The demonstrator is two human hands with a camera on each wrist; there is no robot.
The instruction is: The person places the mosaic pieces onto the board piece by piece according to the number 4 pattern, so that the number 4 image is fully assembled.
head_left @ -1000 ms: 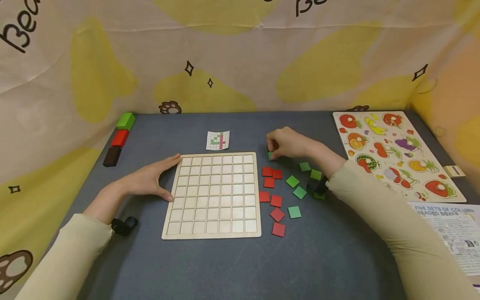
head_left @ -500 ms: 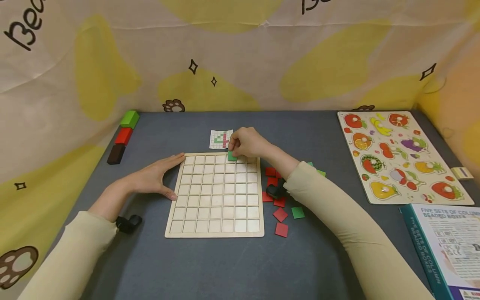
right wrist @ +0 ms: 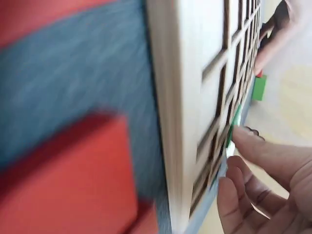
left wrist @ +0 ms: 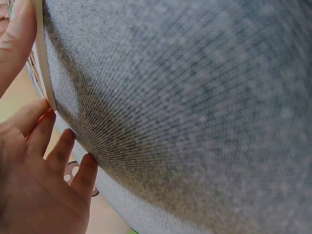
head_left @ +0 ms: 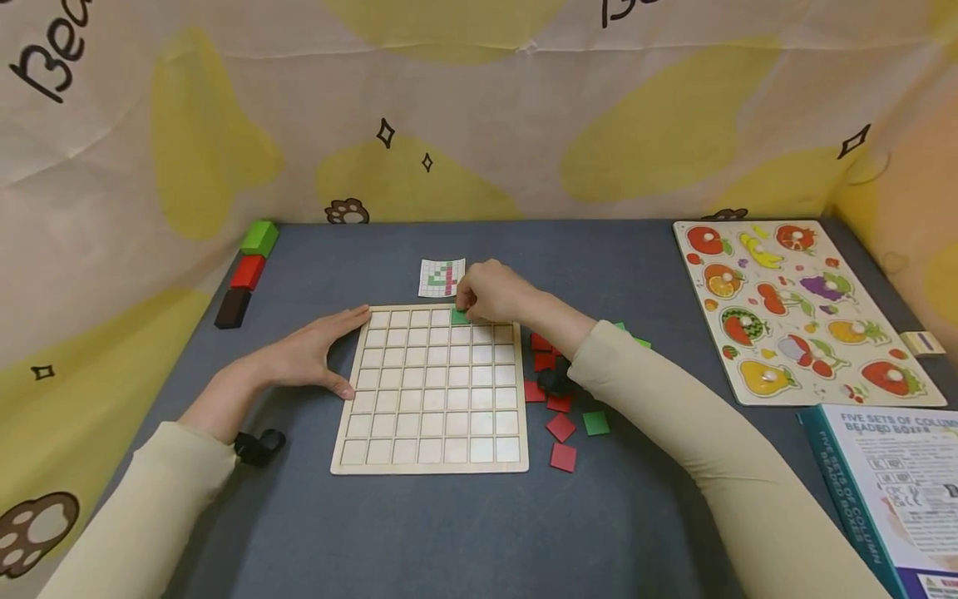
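A pale wooden grid board (head_left: 383, 456) lies flat on the dark table. At its far edge my right hand (head_left: 497, 291) pinches a green square tile (head_left: 460, 317) over a top-row cell right of the middle. In the right wrist view, the thumb presses on the green tile (right wrist: 233, 127), which stands tilted against the grid. My left hand (head_left: 303, 353) is spread along the board's left side, thumb and fingertips touching its edge. In the left wrist view the fingers (left wrist: 61, 151) reach down to the table beside the board. A small pattern card (head_left: 440, 279) lies just behind the board.
Several red tiles (head_left: 563, 457) and green tiles (head_left: 595, 423) lie right of the board, some hidden under my right forearm. A fruit puzzle board (head_left: 804, 312) and a teal-edged box (head_left: 891, 482) stand at the right. Green, red and dark blocks (head_left: 247, 272) line the left edge.
My right hand has carried the green tile left, from beside the board to its top row, then lowered it slightly. My left hand stays at the board's edge.
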